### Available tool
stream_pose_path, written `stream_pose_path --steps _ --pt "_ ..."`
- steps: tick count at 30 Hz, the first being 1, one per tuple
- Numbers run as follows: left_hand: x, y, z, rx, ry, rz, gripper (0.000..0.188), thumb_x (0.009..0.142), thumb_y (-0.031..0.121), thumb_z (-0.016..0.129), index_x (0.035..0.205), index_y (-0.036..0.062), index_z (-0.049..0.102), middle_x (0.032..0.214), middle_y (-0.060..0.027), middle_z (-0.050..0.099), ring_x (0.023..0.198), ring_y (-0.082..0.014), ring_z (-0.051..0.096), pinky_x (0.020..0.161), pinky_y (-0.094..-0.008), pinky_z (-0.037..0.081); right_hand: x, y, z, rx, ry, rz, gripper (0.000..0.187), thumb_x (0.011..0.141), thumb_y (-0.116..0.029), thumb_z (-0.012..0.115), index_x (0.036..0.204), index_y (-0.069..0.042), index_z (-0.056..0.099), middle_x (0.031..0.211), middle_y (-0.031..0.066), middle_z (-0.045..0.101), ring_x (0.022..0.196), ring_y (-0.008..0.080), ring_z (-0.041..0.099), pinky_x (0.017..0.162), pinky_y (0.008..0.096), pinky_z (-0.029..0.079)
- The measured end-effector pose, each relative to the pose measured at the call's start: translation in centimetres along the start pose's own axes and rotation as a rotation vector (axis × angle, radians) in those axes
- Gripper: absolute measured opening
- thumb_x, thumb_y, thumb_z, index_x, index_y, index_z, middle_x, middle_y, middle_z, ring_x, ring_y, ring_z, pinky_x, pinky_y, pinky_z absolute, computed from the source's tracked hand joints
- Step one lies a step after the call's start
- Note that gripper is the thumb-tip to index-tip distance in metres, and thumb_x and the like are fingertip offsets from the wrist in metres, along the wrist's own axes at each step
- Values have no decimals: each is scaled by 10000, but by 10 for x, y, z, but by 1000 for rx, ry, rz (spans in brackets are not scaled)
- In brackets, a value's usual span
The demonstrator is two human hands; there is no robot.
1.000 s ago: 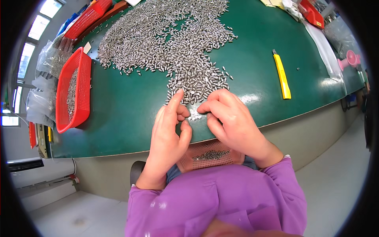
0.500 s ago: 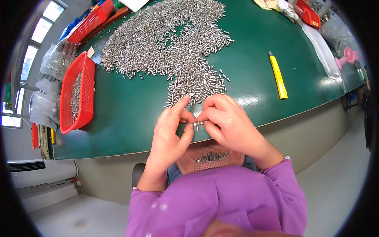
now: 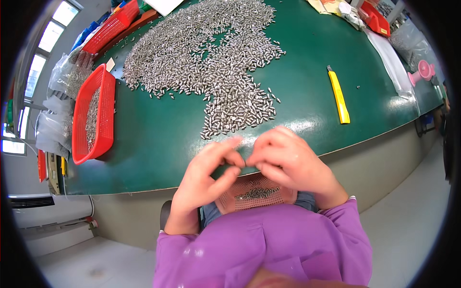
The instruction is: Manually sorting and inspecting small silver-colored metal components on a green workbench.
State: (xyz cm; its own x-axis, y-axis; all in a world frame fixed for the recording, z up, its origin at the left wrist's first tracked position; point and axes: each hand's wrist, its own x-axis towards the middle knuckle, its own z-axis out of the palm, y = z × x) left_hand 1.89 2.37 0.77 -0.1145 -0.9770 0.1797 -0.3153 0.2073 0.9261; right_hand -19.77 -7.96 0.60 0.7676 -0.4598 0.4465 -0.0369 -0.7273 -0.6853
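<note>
Both hands meet over the table's near edge, fingertips almost touching. My left hand point(image 3: 206, 174) is closed in a pinch, its fingers slightly blurred. My right hand point(image 3: 291, 158) is likewise curled, thumb and fingers pressed together. A tiny dark bit shows between the fingertips, too small and smeared to name. Just beyond them, a large spread of small silver spindle-shaped metal pieces point(image 3: 240, 103) covers much of the green table point(image 3: 307, 96). Below the hands, on my lap, sits a pink mesh basket point(image 3: 229, 204) with more metal pieces in it.
To the left stands a red plastic basket point(image 3: 106, 126) holding metal pieces, beside clear plastic bags point(image 3: 54, 132). A yellow utility knife point(image 3: 339, 98) lies at the right. Farther right are a white sheet point(image 3: 391, 65), a pink object point(image 3: 422, 73) and a red bin point(image 3: 375, 20).
Both hands have drawn nearer to me, off the edge of the spread and toward the basket. The silver pieces seen at the fingertips before no longer show clearly.
</note>
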Motion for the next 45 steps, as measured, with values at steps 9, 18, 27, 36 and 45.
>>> stream_pose_path --steps 9,18,27,36,45 --pt "16 -6 20 536 364 94 692 836 -96 646 1483 -8 419 1096 -132 636 977 -265 581 874 -384 495 24 -1 26 -264 203 146 216 838 -29 682 1053 -45 670 989 103 623 923 318 608 793 433 505" --pt "15 0 20 456 306 29 703 832 -96 662 1486 9 427 1014 -96 652 929 -251 593 858 -379 500 21 5 25 -161 188 75 160 825 -58 689 979 -36 650 945 107 598 916 310 586 815 433 482" --pt "14 -3 18 430 309 48 672 809 -102 686 1441 34 498 970 -73 657 893 -232 600 825 -365 509 25 1 22 -145 159 104 149 821 -67 704 951 -60 633 899 93 561 888 297 567 796 417 468" --pt "14 -4 21 412 315 33 702 805 -111 680 1462 28 473 1003 -75 663 895 -225 604 834 -350 509 23 4 20 -114 137 74 142 814 -69 712 922 -55 621 886 102 567 860 307 568 782 423 468" --pt "12 -3 18 414 313 37 725 786 -107 704 1461 34 479 1029 -63 676 904 -182 610 835 -317 500 24 0 18 -109 158 118 131 831 -36 694 944 -39 628 917 113 588 875 326 577 784 437 466"
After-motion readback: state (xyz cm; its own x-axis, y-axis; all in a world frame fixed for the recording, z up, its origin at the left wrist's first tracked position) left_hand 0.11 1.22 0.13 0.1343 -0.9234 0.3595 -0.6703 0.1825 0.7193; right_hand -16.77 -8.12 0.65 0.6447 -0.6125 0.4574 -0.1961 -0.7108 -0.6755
